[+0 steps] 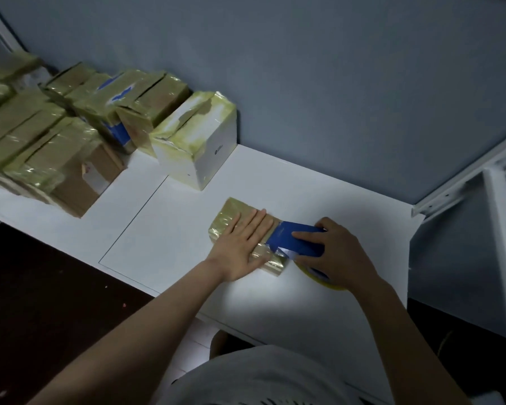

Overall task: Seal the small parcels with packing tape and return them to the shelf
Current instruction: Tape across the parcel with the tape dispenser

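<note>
- One small parcel [231, 213] lies flat on the white worktop [304, 185], near its front edge and well apart from the taped parcels [56, 147] stacked at the back left.
- Left hand [246, 244] presses flat on the parcel's top, fingers straight. Right hand [333, 252] is curled round the blue tape dispenser [289, 238], which meets the parcel's right end.
- Handling, as judged: light, boxy and fairly stiff. Its glossy tape wrap looks slippery, so downward pressure suits better than a pinch.
- Recommended hold for shelving: across the two long sides, thumb opposite fingers, clear of any fresh tape edge.
</note>
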